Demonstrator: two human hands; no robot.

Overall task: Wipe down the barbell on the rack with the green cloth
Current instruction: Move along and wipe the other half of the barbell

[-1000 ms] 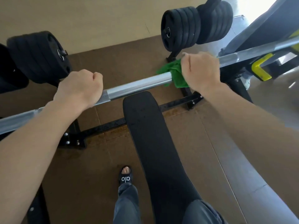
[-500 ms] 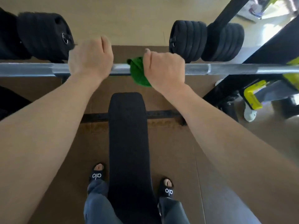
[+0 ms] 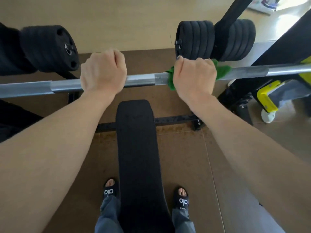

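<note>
The black bench [image 3: 138, 148] fills the middle of the view, running from 6 o'clock up toward the centre, with the person's sandalled feet at either side of its lower end. Black weight plates [image 3: 195, 42] hang on storage pegs at 1 o'clock and more at 10 o'clock. Across the upper third lies the barbell [image 3: 143, 79], its long axis running almost level from 9 o'clock to 3 o'clock and rising slightly toward the right, where it passes over a yellow rack hook [image 3: 267, 96].

The left hand [image 3: 103, 72] is closed bare around the shaft just left of centre, seemingly steadying it. The right hand [image 3: 195, 76] is closed over the bar at about 1 o'clock with the green cloth [image 3: 222, 71] wrapped between palm and steel; green edges poke out on both sides of the fist.

The stroke can only travel along the bar's axis. Toward 9 o'clock there is a short knurled stretch before the left hand blocks the way; toward 3 o'clock a longer stretch of shaft lies open up to the rack. The right hand is the nearer one to that section, so sliding rightward looks the freer direction.
</note>
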